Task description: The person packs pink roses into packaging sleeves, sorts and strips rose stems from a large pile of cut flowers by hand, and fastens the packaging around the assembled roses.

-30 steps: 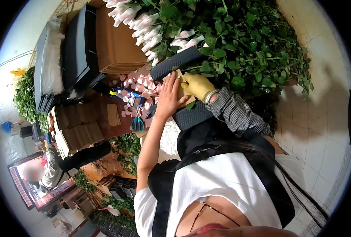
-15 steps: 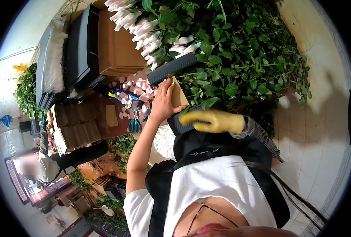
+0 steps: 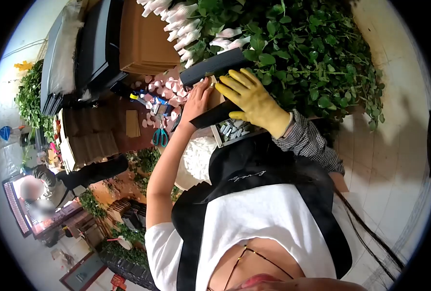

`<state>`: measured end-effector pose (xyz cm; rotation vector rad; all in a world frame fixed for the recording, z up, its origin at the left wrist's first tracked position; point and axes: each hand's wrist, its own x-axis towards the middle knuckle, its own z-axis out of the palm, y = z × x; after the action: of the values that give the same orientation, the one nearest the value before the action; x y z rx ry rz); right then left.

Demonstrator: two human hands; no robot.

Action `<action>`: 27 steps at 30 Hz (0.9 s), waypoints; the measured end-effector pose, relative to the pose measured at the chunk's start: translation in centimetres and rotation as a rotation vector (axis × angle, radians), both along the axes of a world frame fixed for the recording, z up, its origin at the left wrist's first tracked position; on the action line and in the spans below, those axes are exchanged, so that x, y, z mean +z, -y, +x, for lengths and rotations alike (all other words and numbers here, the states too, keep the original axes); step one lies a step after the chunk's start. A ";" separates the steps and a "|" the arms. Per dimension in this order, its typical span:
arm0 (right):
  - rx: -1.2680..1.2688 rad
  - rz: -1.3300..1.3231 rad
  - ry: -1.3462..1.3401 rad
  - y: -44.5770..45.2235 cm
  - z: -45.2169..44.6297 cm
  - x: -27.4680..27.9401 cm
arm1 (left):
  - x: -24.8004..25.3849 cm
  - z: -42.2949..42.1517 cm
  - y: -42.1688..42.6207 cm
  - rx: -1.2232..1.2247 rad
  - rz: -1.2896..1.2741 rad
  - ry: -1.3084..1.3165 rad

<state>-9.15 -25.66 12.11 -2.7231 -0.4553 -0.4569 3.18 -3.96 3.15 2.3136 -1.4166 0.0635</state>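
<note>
My left hand (image 3: pixel 196 103), bare, lies flat with its fingers stretched over a piece of brown cardboard (image 3: pixel 216 99). A dark corrugated sheet has one rolled edge (image 3: pixel 213 67) beyond the fingertips and a raised near flap (image 3: pixel 211 116) by my left wrist. In a yellow glove, my right hand (image 3: pixel 256 102) is spread palm down over the cardboard's right end and the flap's end. Leafy green stems (image 3: pixel 297 63) lead out from the far side of the sheet. Whatever lies under the cardboard is hidden.
White-netted flower heads (image 3: pixel 184 34) lie at the back. Pink petals (image 3: pixel 169 89) and teal scissors (image 3: pixel 160 137) are on the left. Near my apron stand a tray of small metallic pieces (image 3: pixel 234 130) and a bowl of white pieces (image 3: pixel 198 157). Another person (image 3: pixel 48 186) is far left.
My gloved right hand has moved away from me, up onto the cardboard, with its fingers spread. The sheet's near flap has lifted, uncovering the small tray. My left hand stays on the cardboard.
</note>
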 end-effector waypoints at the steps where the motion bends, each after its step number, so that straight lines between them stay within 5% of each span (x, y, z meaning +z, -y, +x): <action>1: -0.064 -0.110 0.005 -0.6 0.1 -0.5 | 0.3 -0.1 0.0 0.007 0.018 0.003; 2: -0.017 -0.121 -0.222 -0.7 -0.1 -1.0 | 0.6 -0.2 0.1 0.010 0.034 0.004; 4: 0.100 0.149 -0.272 -0.6 -1.7 -2.9 | 1.0 -0.7 0.1 0.027 0.051 -0.041; 9: -0.009 0.287 -0.279 -0.4 0.9 -0.8 | 1.0 0.2 -0.1 0.011 0.048 0.016; 11: -0.116 0.424 -0.408 0.8 4.4 -3.3 | 1.5 2.0 -1.8 -0.134 -0.048 -0.419; 12: -0.188 0.370 -0.562 1.8 6.7 -4.2 | 2.6 3.6 -2.4 0.080 -0.043 -0.883; 14: -0.189 0.297 -0.631 2.1 8.3 -5.5 | 3.3 4.1 -2.5 0.105 -0.226 -1.126; 18: -0.101 0.144 -0.783 1.8 8.9 -2.9 | 6.2 0.2 0.6 0.014 0.484 -0.083; 19: -0.025 0.062 -0.659 1.8 8.7 -2.2 | 4.1 -0.1 0.2 0.020 0.357 0.015; 23: 0.147 0.181 -0.254 1.0 13.2 -1.7 | 4.1 -0.5 0.6 0.082 0.307 0.007; 27: 0.077 0.066 -0.605 2.9 19.2 -4.8 | 5.1 -0.1 1.4 0.097 0.419 -0.119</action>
<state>10.09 -28.57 7.36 -2.5908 -0.3625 0.3636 3.10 -5.40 8.30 2.6659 -1.3591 -0.3704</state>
